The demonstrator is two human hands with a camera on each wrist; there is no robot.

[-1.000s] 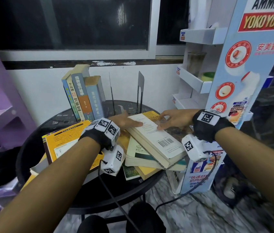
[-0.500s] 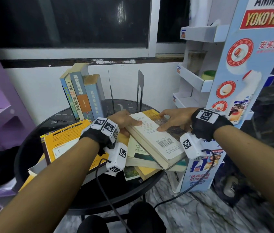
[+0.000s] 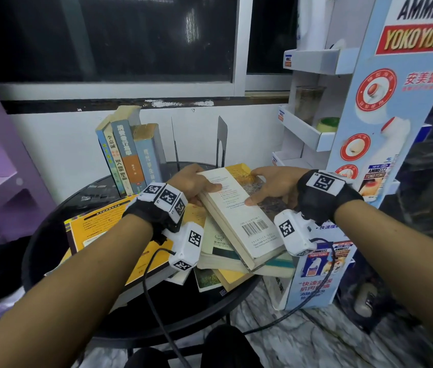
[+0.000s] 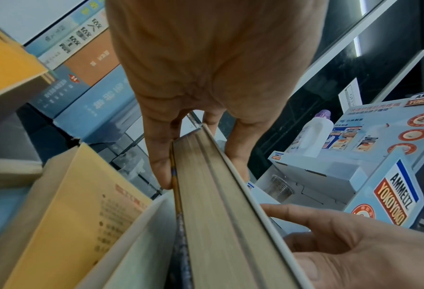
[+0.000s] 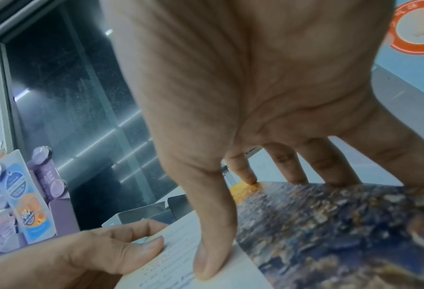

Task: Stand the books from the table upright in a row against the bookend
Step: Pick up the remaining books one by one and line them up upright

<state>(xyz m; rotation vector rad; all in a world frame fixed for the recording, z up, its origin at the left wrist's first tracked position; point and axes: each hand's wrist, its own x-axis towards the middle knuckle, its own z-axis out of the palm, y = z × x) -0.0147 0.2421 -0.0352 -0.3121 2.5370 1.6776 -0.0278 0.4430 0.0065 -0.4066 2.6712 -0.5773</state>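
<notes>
- got both hands on the same thick white book [image 3: 239,213], the top one of the messy pile [image 3: 226,264] on the round black table [image 3: 50,248]
- my left hand [image 3: 191,183] has it by the left edge: thumb on top of the cover, fingers [image 4: 160,156] curled underneath, so the page block sits clamped between them in the left wrist view
- my right hand [image 3: 271,185] is on the right side, thumb pressing down on the white cover, the other fingertips [image 5: 297,172] spread over a speckled blue cover, and I can't tell if that's part of the same book or another one beside it
- whether those right fingers actually wrap an edge I can't tell, they look fairly straight, more pressing than gripping
- the book lies flat-ish, tilted a little, barcode end toward me, not stood up yet
- four books [image 3: 130,155] already stand leaning in a row at the back left of the table, by the wall
- the metal bookend [image 3: 221,144] stands upright at the back, right of that row with a gap between them, just behind the book I'm holding
- a big yellow book [image 3: 98,229] lies flat on the left under my left forearm
- a blue and white display stand [image 3: 385,123] sits just right of the table
</notes>
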